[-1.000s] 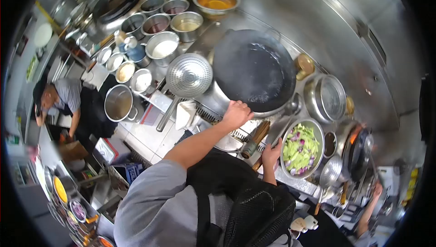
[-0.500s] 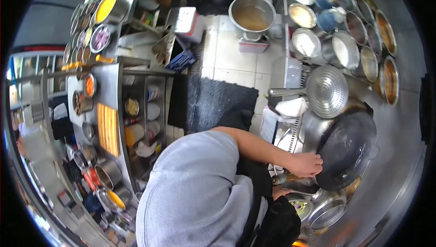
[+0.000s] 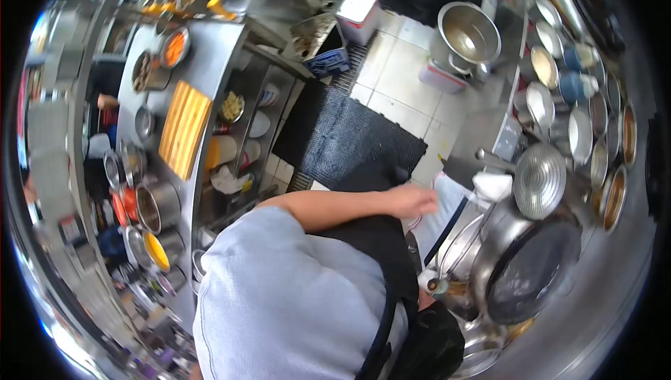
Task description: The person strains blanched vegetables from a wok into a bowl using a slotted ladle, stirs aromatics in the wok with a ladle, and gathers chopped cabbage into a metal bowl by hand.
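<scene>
Your left hand (image 3: 414, 202) has moved from the wok (image 3: 535, 271) toward the flat cloth (image 3: 447, 206).
Loose, seemingly empty, perhaps between grips; next grip calls for steadying. Right hand (image 3: 424, 300), mostly hidden: hold unclear.

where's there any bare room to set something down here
The wooden board looks bare, as does the steel counter between it, the bowl of orange food and the counter's edge. It's crowded across the aisle: small bowls stand packed together, with the perforated strainer and wok close by.
</scene>
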`<state>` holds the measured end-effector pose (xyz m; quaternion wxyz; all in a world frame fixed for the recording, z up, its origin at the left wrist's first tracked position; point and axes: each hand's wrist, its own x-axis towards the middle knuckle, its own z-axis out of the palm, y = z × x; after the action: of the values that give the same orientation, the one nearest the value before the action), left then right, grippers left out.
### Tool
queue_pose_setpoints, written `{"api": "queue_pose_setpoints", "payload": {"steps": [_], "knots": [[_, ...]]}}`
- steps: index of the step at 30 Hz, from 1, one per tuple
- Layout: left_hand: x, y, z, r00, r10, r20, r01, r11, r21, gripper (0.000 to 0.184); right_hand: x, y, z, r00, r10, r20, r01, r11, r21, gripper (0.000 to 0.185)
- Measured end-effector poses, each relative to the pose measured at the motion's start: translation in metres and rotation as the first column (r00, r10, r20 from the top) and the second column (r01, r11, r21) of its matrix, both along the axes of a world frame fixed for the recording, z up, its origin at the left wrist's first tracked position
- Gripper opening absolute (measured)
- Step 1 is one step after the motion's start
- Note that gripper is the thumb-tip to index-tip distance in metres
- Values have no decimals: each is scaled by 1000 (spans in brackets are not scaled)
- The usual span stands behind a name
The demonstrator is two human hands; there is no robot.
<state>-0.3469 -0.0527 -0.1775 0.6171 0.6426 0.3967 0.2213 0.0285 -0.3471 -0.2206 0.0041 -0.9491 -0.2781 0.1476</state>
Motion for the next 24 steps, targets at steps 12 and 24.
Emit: {"api": "queue_pose_setpoints", "payload": {"steps": [12,24], "knots": [[-462,-48,-202,-483,836,-262,-671,-545,-503,28,-89,89,33,897,268,-352,-335,931,-146,44],[-601,-149,-326,-15,738,-675,-877,314,363,53,-277,181,56,715,119,-689,-406,873,-270,40]]}}
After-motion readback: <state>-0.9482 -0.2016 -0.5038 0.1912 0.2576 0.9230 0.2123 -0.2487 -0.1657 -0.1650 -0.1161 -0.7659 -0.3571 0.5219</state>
